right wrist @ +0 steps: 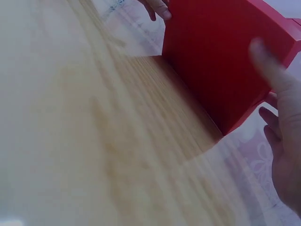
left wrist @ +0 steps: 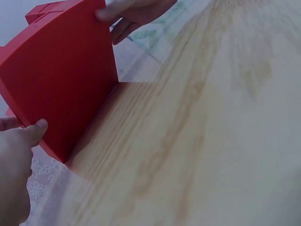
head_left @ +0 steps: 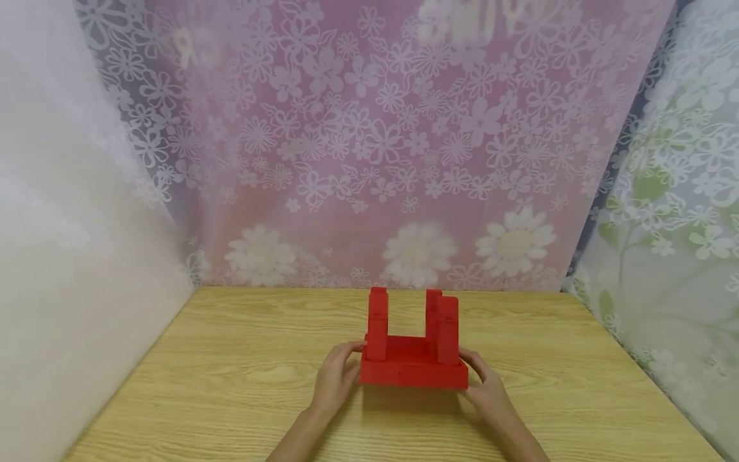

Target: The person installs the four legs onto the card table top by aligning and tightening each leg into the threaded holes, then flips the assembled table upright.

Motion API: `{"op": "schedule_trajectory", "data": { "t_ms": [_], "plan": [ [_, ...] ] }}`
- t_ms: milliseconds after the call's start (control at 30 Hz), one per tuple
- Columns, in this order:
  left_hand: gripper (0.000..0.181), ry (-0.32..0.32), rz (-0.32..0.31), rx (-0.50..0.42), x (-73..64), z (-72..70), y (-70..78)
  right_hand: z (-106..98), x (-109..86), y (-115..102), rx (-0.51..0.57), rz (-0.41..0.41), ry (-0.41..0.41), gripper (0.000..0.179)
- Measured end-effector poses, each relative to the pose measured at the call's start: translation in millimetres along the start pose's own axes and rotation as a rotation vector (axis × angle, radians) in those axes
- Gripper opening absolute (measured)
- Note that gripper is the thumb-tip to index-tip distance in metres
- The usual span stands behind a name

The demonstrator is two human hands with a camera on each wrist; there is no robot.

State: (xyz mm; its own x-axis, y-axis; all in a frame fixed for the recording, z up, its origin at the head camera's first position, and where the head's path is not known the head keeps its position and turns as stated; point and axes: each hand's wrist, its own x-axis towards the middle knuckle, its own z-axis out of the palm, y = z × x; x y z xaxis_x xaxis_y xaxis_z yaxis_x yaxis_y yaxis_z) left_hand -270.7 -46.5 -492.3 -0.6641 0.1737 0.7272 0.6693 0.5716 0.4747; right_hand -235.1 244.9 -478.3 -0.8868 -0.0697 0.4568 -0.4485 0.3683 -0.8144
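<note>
Between the two hands is a red tray-like box (head_left: 416,375) with low walls, and three red upright posts (head_left: 378,324) rise from its corners in the head view. The left hand (head_left: 335,378) grips its left side, thumb on the flat underside (left wrist: 56,75) and fingers at the edge. On the opposite side the right hand (head_left: 487,388) holds the box, its thumb (right wrist: 265,63) blurred over the underside and fingers along the side. The near side is lifted off the table; whether the far edge touches the table, I cannot tell.
The box is above a wood-grain table (head_left: 242,359). Behind the table hangs a pink flowered curtain (head_left: 346,160). A pale sheet (head_left: 75,224) borders the left, and a white and green flowered sheet (head_left: 681,244) borders the right.
</note>
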Motion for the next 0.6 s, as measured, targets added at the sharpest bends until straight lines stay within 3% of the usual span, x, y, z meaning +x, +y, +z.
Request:
{"op": "schedule_trajectory", "data": {
  "t_ms": [200, 367, 500, 600],
  "plan": [
    [0.049, 0.004, 0.034, 0.035, 0.6, -0.8, -1.6, -1, 6.3, 5, -0.124, -0.219, 0.023, 0.050],
    [0.048, -0.008, 0.033, 0.040, 3.0, -0.9, -0.6, 0, 10.1, 4, -0.111, -0.310, 0.085, 0.047],
    [0.046, -0.026, 0.022, 0.016, 4.7, -2.9, 0.9, 0, 11.1, -7, -0.103, -0.328, 0.084, 0.044],
    [0.041, -0.055, -0.013, -0.027, 6.0, -5.5, 2.0, 0, 11.8, -20, -0.108, -0.292, 0.066, 0.037]
  ]
}}
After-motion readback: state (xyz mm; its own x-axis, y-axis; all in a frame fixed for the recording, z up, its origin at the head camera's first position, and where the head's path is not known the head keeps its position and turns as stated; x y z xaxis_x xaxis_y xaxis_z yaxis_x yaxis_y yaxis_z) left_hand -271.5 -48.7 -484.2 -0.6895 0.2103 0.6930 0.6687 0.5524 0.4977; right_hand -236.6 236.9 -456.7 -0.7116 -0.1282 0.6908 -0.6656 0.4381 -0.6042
